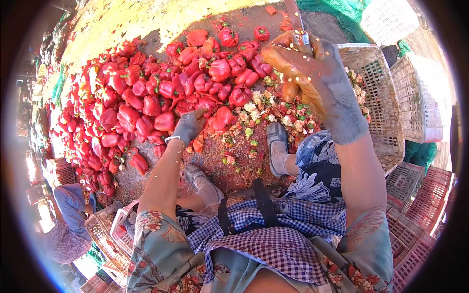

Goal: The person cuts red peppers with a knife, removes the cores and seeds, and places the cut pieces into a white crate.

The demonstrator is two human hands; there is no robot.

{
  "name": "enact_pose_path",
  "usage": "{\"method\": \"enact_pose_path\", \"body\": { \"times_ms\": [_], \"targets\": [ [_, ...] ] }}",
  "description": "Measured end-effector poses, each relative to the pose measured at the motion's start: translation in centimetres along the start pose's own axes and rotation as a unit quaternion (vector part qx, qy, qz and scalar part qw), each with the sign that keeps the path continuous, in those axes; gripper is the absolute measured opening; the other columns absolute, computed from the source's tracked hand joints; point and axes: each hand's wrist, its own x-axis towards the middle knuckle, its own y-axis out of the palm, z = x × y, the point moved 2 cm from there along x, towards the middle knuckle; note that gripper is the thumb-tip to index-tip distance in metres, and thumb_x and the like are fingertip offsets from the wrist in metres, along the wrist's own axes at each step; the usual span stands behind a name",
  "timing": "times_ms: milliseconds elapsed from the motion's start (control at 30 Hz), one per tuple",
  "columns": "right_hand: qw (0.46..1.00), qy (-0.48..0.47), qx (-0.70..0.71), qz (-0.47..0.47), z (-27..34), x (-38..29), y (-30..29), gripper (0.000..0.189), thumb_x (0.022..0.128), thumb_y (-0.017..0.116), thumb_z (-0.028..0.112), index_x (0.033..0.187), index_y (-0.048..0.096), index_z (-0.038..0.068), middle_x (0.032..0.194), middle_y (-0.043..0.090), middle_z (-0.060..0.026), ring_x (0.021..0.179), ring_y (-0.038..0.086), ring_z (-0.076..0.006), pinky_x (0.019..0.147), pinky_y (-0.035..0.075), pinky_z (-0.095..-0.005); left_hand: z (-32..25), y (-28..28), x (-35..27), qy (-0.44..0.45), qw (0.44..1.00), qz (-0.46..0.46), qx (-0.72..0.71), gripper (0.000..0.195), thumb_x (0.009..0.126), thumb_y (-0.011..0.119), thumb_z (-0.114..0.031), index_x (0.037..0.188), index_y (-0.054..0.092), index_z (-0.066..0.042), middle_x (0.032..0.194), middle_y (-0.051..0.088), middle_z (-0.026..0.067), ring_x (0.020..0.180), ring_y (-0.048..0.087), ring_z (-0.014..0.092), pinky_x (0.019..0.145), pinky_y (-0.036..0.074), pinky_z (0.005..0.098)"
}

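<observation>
My right hand (326, 80), in a grey glove stained orange, is raised and gripping a knife (295, 16). The blade points away from me, with a metal collar at its base, and pale seeds cling to the glove. My left hand (188, 126), also gloved, reaches down to the near edge of a large heap of red bell peppers (146, 95). Its fingertips are at the peppers; whether they grip one is hidden. Just to the right of these fingers lies a red pepper (222, 119). Cut pepper cores (253, 110) with seeds are strewn between the heap and my right shoe.
A dirty white plastic crate (377, 88) with some cores inside stands at my right. Further crates (417, 97) are behind it, near green netting (329, 11). Another person (71, 219) is at the lower left beside crates (106, 230). Seeds and scraps cover the floor (216, 161) around my feet.
</observation>
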Motion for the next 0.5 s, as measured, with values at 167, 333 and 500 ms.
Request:
{"method": "enact_pose_path", "body": {
  "times_ms": [167, 333, 500],
  "targets": [
    [0.994, 0.047, -0.085, -0.06, 1.7, -2.1, -0.5, 0.037, 0.085, 0.067, 0.024, 0.11, 0.058, -0.002, 0.112, 0.057, -0.0106, 0.084, 0.06, -0.01, 0.073, 0.05, -0.0224, -0.3, 8.9, 4.2, -0.056, 0.994, 0.013, 0.098, 0.058, 0.084, 0.053, -0.01, 0.138, 0.042, -0.029, 0.134, 0.05, 0.0149, 0.119, 0.051, 0.035, 0.096, 0.044, 0.045],
    [0.982, 0.095, -0.137, -0.089, 1.7, -2.2, -0.2, 0.033, 0.084, 0.067, 0.021, 0.108, 0.059, -0.001, 0.106, 0.059, -0.0088, 0.083, 0.06, -0.0094, 0.072, 0.05, -0.0223, -1.4, 9.9, 3.3, -0.162, 0.982, 0.028, 0.089, 0.09, 0.069, 0.078, -0.032, 0.144, 0.029, -0.034, 0.121, 0.049, 0.0274, 0.111, 0.051, 0.047, 0.093, 0.046, 0.0492],
    [0.978, 0.112, -0.155, -0.08, 1.9, -1.8, 0.5, 0.029, 0.084, 0.066, 0.017, 0.106, 0.061, -0.001, 0.101, 0.061, -0.0071, 0.082, 0.06, -0.0088, 0.071, 0.05, -0.0222, -2.3, 10.3, 2.8, -0.187, 0.973, 0.005, 0.133, 0.078, 0.061, 0.084, -0.035, 0.129, 0.048, -0.024, 0.113, 0.056, 0.0185, 0.114, 0.051, 0.039, 0.09, 0.046, 0.0475]
  ]
}}
